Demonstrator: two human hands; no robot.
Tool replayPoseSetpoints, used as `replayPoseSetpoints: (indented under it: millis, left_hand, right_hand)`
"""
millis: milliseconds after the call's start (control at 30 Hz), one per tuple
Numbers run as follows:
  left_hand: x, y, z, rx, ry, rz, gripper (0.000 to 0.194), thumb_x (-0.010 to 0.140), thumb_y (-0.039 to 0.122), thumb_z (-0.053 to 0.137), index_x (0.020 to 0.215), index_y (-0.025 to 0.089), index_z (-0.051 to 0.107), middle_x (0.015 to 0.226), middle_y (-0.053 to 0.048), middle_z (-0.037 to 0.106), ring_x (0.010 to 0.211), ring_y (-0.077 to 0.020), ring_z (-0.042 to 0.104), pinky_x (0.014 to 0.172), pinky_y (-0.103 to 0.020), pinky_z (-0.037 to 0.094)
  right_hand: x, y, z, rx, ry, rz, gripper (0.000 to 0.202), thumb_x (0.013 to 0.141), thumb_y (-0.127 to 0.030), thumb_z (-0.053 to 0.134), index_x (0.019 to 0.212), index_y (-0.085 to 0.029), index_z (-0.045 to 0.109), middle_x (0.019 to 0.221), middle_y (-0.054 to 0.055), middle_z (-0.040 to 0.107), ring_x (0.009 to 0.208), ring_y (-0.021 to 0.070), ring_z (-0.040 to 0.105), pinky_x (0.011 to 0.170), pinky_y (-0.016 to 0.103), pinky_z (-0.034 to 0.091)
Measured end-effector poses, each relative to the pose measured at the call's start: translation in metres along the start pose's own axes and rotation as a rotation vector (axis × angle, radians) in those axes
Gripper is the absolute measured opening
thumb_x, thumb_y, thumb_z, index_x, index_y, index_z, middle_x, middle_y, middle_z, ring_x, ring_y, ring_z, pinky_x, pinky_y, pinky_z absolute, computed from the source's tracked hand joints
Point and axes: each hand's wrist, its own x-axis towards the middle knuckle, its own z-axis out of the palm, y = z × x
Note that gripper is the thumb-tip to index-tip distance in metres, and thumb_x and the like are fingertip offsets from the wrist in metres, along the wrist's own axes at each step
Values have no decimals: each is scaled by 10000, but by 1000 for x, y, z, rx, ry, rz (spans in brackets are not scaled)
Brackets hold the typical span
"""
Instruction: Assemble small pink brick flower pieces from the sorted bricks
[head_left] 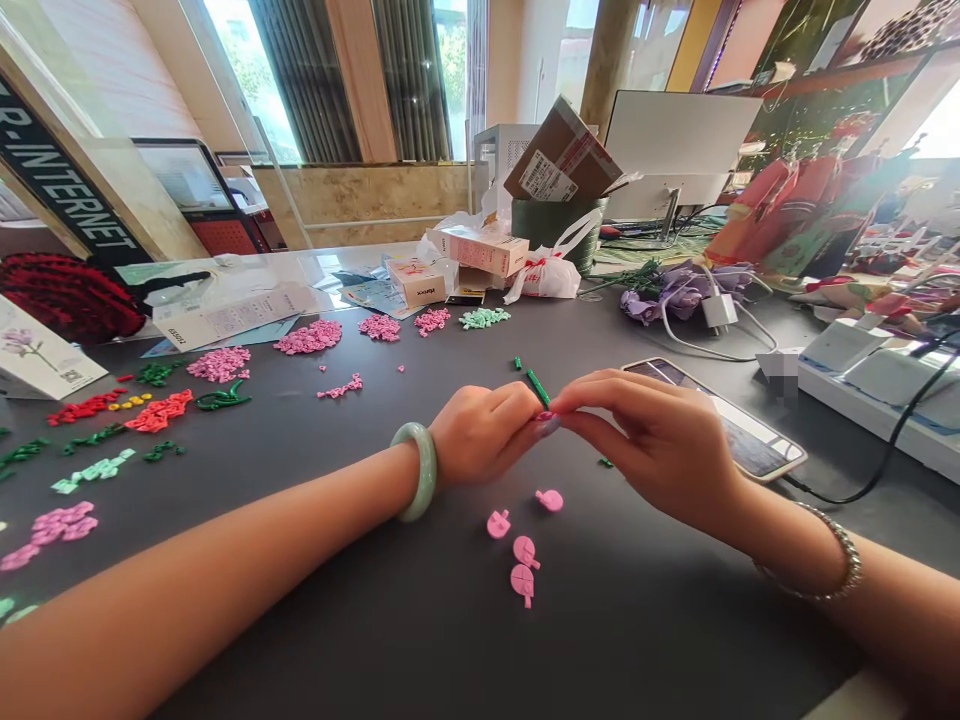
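Note:
My left hand (pixel 487 432), with a jade bangle at the wrist, is closed in a pinch near the middle of the table. A green stem piece (pixel 537 388) sticks up from its fingers, with a bit of pink at its lower end. Thumb and fingers of my right hand (pixel 652 425) meet at that pink bit, pinched together against the left fingertips. What lies between the fingertips is mostly hidden. Below the hands lie several round pink pieces (pixel 524 551) with small tabs. One small green piece (pixel 517 363) stands just beyond the left hand.
Piles of pink pieces (pixel 309 337), red pieces (pixel 160 411) and mint pieces (pixel 94 470) spread over the left side. A phone (pixel 720 420) lies beside my right hand, near a power strip (pixel 874 385) with cables. Small boxes (pixel 480 250) and a white bag (pixel 550 275) stand at the back.

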Motion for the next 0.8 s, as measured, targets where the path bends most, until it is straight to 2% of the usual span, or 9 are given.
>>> replayPoseSetpoints:
  millis: [200,533,800]
  left_hand:
    - [0,-3,1,52,22,118,354,1051,311,255,761,200,426,605,37,504,505,-89,402,487,-213,327]
    - [-1,-2,0,117,-13,143,308,1042,263,287,777,200,430,610,36,539,499,-89,449,485,-212,341]
    - [3,1,-1,167,20,168,369,1056,275,267,752,190,457,583,31,540,481,-90,416,474,-214,333]
  right_hand:
    - [1,1,2,14,-7,-48,144,945,-207,570,896,-267,690,832,-5,735,688,145,666,646,264,526]
    - [1,1,-2,-43,-31,-139,178,961,-180,552,896,-275,689,834,-18,740,693,132,678,649,239,522]
    - [1,6,-1,-55,-22,-214,169,983,-187,533,915,-248,675,823,-8,737,697,119,677,649,212,513]
